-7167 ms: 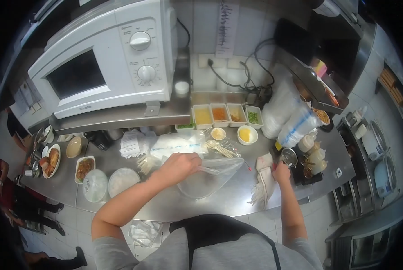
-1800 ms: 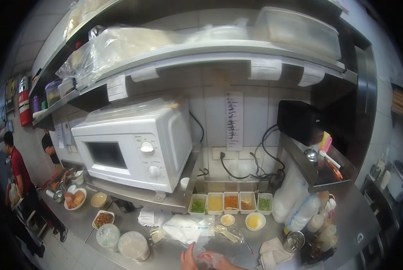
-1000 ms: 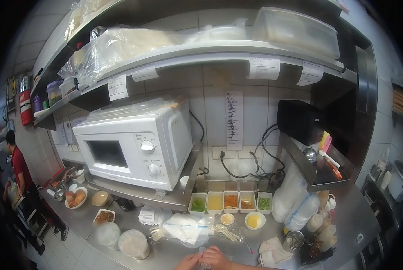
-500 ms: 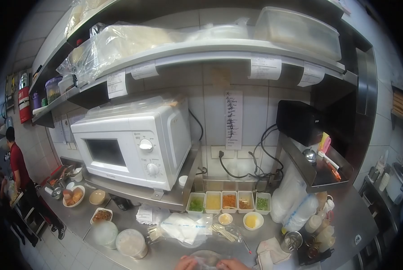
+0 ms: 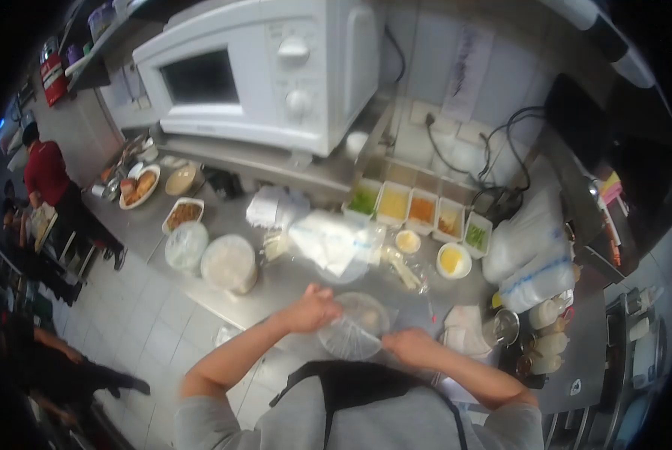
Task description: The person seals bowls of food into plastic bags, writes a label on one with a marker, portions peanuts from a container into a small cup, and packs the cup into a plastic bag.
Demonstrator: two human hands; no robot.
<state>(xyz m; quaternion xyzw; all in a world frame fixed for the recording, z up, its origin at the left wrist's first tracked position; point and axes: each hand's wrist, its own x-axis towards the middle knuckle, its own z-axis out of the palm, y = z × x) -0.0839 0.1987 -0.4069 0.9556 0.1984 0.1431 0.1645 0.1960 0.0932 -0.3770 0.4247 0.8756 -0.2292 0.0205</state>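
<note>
A round, clear plastic-covered container (image 5: 353,328) sits at the counter's front edge, between my hands; its contents are blurred. My left hand (image 5: 312,308) is closed on the clear plastic at the container's upper left. At its right side, my right hand (image 5: 411,347) has its fingers pressed together on the same plastic. Just behind lies a pack of white bags (image 5: 332,244). To the right of my right hand is a folded cloth (image 5: 466,330).
A white microwave (image 5: 257,75) stands on a raised shelf. Small tubs of toppings (image 5: 422,211) line the back. Two lidded tubs (image 5: 228,264) are at left, sauce bottles (image 5: 547,312) at right. A person in red (image 5: 47,174) stands far left, with others near.
The view has tipped down and turned, so my forearms and the container show more fully. My hands hold the plastic at the container's two sides.
</note>
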